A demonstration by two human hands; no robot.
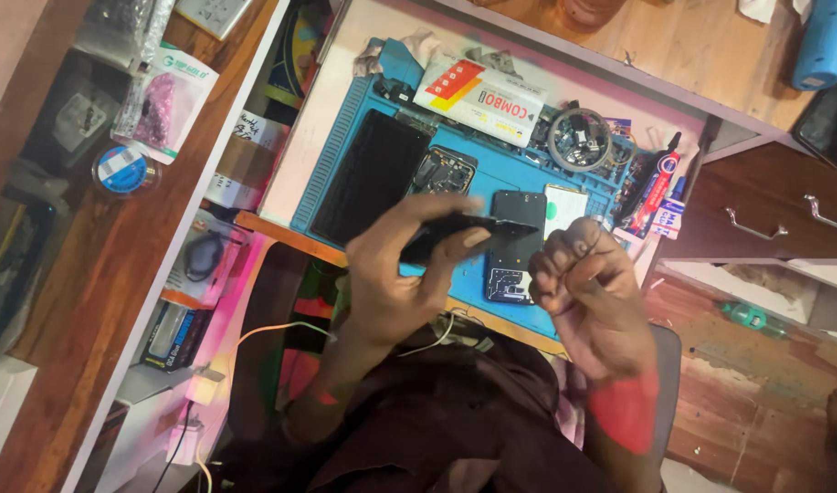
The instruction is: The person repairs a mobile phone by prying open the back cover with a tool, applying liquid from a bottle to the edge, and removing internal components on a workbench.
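**Dark phone held above the blue work mat**

The dark phone [468,233] sits edge-on in the left hand [402,274], fingers and thumb wrapped around it, raised over the near edge of the blue mat [491,178]. Just beside it, the right hand [583,283] is curled into a loose fist; whether it pinches anything, I cannot tell. Farther out on the mat lie an opened phone body [514,246], a black screen panel [371,175], a round parts tray [580,139] and a white-and-red box [480,91].
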